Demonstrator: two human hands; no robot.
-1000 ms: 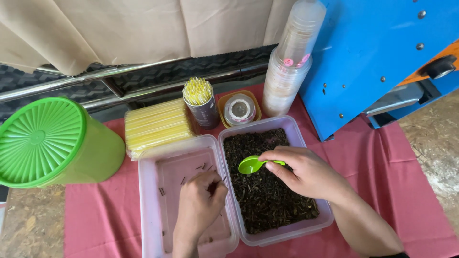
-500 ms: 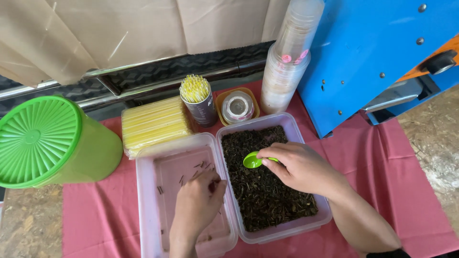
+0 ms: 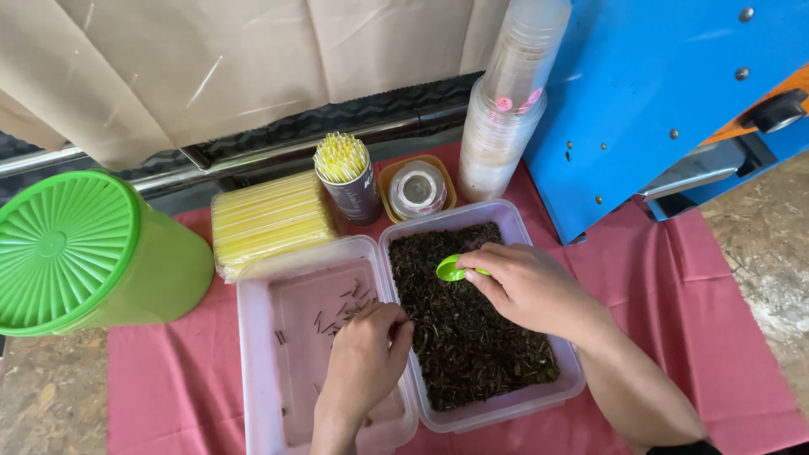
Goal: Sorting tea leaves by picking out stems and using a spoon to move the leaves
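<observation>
Twigs (image 3: pixel 337 313) lie scattered in the left tub (image 3: pixel 253 354), just ahead of the left hand (image 3: pixel 364 364) — its grip pinched narrow at the shared wall, contents hidden. Right of it, the tub of dark leaves (image 3: pixel 516 229) sits touching. The right hand (image 3: pixel 527 286) holds a green spoon (image 3: pixel 452 270), handle running left-right over the leaves — open room toward the near edge.

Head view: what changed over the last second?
The right hand slid the green spoon slightly toward the far end of the tub of dried leaves, keeping its grip. The left hand shifted right to the empty tub's edge. Tubs, straws and green jug stayed put.
</observation>
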